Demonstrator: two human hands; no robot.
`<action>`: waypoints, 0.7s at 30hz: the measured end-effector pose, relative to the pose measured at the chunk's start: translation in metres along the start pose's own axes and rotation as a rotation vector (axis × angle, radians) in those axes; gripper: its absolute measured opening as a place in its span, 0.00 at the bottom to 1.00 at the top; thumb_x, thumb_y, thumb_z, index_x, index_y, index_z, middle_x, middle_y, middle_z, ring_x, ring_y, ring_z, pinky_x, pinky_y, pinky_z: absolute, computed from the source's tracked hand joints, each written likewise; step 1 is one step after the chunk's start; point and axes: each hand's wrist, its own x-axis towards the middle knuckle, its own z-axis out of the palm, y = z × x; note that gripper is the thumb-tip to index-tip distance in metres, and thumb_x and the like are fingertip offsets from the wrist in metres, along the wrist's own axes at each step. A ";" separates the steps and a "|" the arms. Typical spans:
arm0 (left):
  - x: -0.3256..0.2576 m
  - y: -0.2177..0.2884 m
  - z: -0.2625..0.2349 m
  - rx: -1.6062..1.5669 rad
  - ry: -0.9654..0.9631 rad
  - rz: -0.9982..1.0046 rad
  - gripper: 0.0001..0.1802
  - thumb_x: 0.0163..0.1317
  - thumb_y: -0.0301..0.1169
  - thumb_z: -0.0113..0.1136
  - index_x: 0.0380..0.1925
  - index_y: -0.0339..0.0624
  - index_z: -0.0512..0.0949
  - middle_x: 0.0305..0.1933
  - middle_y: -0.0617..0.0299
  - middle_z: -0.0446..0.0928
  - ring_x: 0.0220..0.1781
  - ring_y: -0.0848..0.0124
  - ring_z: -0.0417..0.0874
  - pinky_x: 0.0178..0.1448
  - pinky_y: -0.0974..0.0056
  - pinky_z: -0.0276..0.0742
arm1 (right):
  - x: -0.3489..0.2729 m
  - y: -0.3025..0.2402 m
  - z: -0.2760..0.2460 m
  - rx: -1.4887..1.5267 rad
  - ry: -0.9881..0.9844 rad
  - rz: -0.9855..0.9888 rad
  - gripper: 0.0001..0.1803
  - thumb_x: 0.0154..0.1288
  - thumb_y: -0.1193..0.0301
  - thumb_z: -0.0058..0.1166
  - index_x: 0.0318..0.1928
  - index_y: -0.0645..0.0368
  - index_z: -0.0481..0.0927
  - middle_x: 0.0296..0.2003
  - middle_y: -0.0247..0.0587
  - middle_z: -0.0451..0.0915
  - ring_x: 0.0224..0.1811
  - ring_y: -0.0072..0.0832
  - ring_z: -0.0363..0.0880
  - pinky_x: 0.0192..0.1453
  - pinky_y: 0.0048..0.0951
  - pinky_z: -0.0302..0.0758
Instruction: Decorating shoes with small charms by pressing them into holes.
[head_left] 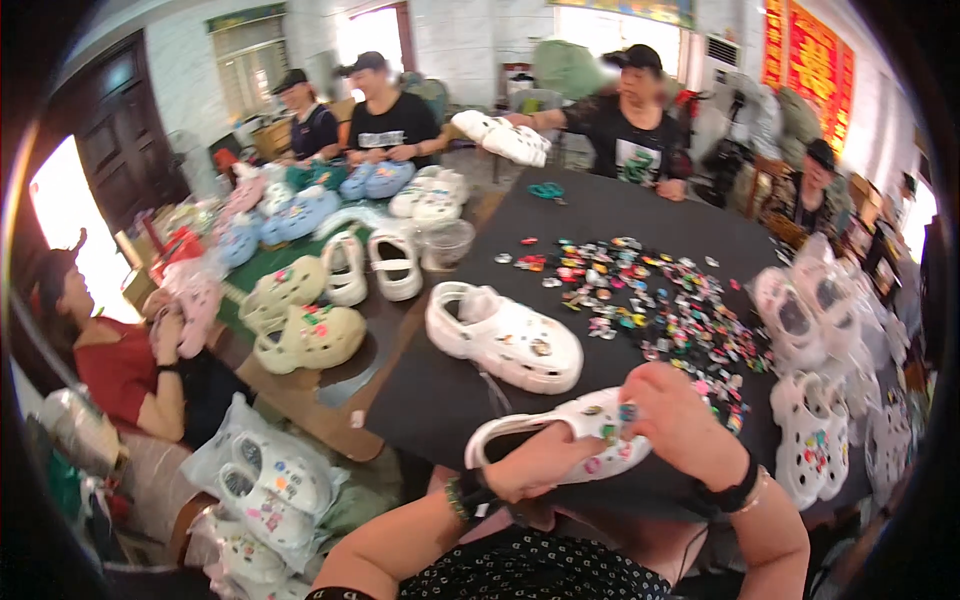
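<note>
A white clog (490, 440) with holes in its upper lies at the near edge of the black-covered table, its toe to the right. Small coloured charms sit on it. My left hand (545, 462) grips the clog, its fingers partly inside the foot opening and the thumb on top. Over the toe, my right hand (680, 412) pinches a small charm (628, 411) with teal and dark parts against the upper; my fingers hide most of it. Just beyond, a second white clog (505, 337) rests with a few charms on its top.
Loose coloured charms (640, 290) are heaped across the table (460, 400). White clogs (810, 440), some in plastic bags, stand at the right edge; cream clogs (310, 335) are at left. Bagged clogs (268, 490) lie low left. Several people sit around; one lifts white clogs (503, 137).
</note>
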 end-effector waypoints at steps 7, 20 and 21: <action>0.003 -0.007 0.002 -0.004 -0.058 0.017 0.29 0.66 0.27 0.52 0.67 0.35 0.64 0.60 0.59 0.75 0.58 0.71 0.78 0.60 0.66 0.74 | 0.007 -0.003 -0.006 0.214 -0.235 0.190 0.40 0.47 0.79 0.67 0.64 0.57 0.68 0.51 0.54 0.77 0.58 0.53 0.73 0.61 0.44 0.71; -0.004 -0.014 0.009 0.216 0.062 0.057 0.30 0.64 0.26 0.55 0.67 0.34 0.65 0.55 0.59 0.78 0.50 0.76 0.78 0.52 0.70 0.75 | -0.008 0.013 0.010 0.091 -0.177 0.059 0.31 0.46 0.82 0.65 0.54 0.57 0.74 0.47 0.47 0.76 0.52 0.48 0.72 0.57 0.42 0.70; -0.006 -0.010 0.011 0.193 0.052 0.013 0.30 0.64 0.27 0.55 0.67 0.34 0.65 0.55 0.59 0.78 0.50 0.76 0.79 0.52 0.70 0.75 | -0.013 0.017 0.011 0.126 -0.147 0.079 0.29 0.46 0.82 0.66 0.52 0.58 0.75 0.48 0.47 0.78 0.52 0.48 0.74 0.56 0.42 0.71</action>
